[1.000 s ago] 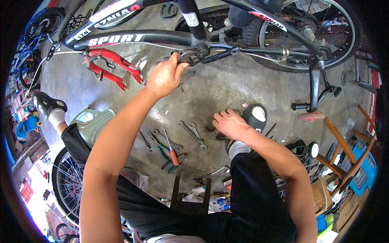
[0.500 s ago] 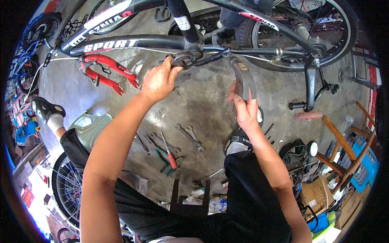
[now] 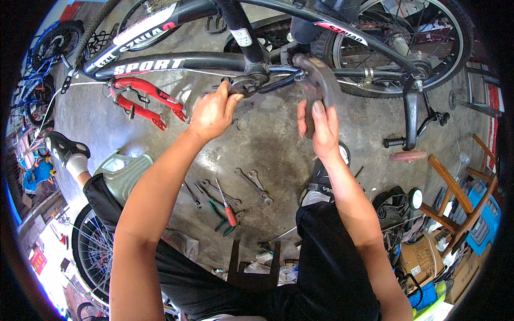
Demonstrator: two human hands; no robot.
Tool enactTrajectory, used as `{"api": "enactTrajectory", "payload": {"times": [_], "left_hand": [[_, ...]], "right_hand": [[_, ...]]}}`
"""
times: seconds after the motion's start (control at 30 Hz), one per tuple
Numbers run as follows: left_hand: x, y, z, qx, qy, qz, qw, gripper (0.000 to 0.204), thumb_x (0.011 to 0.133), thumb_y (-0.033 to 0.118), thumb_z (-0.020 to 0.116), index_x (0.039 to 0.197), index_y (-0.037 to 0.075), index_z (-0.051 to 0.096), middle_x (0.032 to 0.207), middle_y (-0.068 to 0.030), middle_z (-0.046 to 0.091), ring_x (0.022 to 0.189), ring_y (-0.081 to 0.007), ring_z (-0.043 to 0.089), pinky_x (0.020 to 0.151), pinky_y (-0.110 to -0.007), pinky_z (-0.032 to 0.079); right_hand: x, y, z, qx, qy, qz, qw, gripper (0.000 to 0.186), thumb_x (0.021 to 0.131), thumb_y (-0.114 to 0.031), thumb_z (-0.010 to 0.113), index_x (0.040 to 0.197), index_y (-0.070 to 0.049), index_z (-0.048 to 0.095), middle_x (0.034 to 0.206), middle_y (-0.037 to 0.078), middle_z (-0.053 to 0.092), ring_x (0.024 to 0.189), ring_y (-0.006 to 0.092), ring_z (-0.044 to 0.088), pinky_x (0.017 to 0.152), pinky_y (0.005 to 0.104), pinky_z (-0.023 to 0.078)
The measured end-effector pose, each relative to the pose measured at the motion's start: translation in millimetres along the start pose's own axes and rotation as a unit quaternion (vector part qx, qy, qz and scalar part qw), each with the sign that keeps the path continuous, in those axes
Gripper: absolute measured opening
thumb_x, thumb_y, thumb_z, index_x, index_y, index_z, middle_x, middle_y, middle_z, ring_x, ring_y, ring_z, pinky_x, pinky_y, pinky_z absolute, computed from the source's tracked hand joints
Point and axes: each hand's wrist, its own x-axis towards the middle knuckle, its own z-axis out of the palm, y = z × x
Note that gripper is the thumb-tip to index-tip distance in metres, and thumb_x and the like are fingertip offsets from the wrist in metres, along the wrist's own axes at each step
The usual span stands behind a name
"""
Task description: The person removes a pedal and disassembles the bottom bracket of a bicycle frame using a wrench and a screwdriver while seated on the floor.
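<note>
A black bicycle frame lies across the far side. My left hand is closed on a dark metal part at the frame's bottom bracket; what exactly it is, I cannot make out. In my right hand is a curved dark grey metal tool, blurred by motion. Its far end overlaps the frame's lower tube near the kickstand area; whether it touches, I cannot tell. Near my left hand lies a red fork.
On the concrete floor between my legs lie wrenches, a red-handled screwdriver and green-handled pliers. A green stool stands left. A wooden stool, a blue crate and a cardboard box crowd the right.
My right hand has moved the curved metal tool away from me, up toward the frame, and its fingers have shifted. My left hand stays at the bottom bracket. The whole view has shifted slightly.
</note>
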Motion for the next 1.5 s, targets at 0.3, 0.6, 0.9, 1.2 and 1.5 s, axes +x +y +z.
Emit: {"api": "enactTrajectory", "payload": {"times": [0.3, 0.6, 0.9, 1.2, 1.5], "left_hand": [[0.7, 2.3, 0.0, 0.013, 0.000, -0.007, 1.000, 0.046, 0.106, 0.041, 0.050, 0.119, -0.003, 0.049, 0.085, -0.0294, 0.068, 0.084, -0.0520, 0.066, 0.072, -0.061, 0.049], [1.1, -1.2, 2.1, 0.015, 0.009, 0.006, 1.000, 0.046, 0.107, 0.041, 0.049, 0.118, -0.003, 0.048, 0.085, -0.0294, 0.068, 0.084, -0.0522, 0.066, 0.072, -0.060, 0.050], [0.2, 1.4, -1.7, -0.001, -0.008, -0.006, 1.000, 0.046, 0.106, 0.035, 0.054, 0.123, -0.007, 0.048, 0.086, -0.0312, 0.065, 0.083, -0.0529, 0.063, 0.071, -0.059, 0.047], [-0.5, -4.2, 1.0, 0.004, 0.007, 0.012, 1.000, 0.044, 0.106, 0.039, 0.051, 0.119, -0.003, 0.048, 0.082, -0.0291, 0.068, 0.081, -0.0516, 0.065, 0.071, -0.061, 0.048], [1.9, -1.9, 2.7, 0.005, 0.016, 0.014, 1.000, 0.043, 0.106, 0.038, 0.053, 0.115, -0.003, 0.049, 0.082, -0.0299, 0.067, 0.081, -0.0526, 0.064, 0.071, -0.061, 0.048]], "right_hand": [[29.9, 38.3, -0.2, -0.283, 0.028, -0.086, 0.955, 0.036, 0.102, -0.033, 0.064, 0.122, -0.005, 0.055, 0.086, 0.010, 0.061, 0.077, 0.0213, 0.062, 0.071, 0.0389, 0.049], [26.8, 47.8, 17.6, -0.162, -0.001, -0.005, 0.987, 0.035, 0.102, -0.029, 0.064, 0.126, -0.006, 0.053, 0.097, 0.004, 0.057, 0.091, 0.0148, 0.053, 0.084, 0.0318, 0.046], [11.6, 17.4, 15.3, -0.036, 0.184, -0.087, 0.978, 0.021, 0.100, -0.016, 0.068, 0.109, -0.007, 0.052, 0.076, -0.002, 0.056, 0.056, 0.0079, 0.049, 0.051, 0.0244, 0.039], [-14.4, 18.1, -37.1, -0.461, 0.023, -0.087, 0.883, 0.029, 0.079, -0.022, 0.081, 0.089, -0.004, 0.061, 0.076, 0.016, 0.070, 0.069, 0.0334, 0.070, 0.061, 0.0415, 0.054], [33.7, 16.0, -35.6, -0.486, -0.087, -0.183, 0.850, 0.035, 0.075, -0.021, 0.077, 0.100, -0.006, 0.057, 0.081, 0.017, 0.063, 0.075, 0.0416, 0.063, 0.066, 0.0447, 0.050]]}}
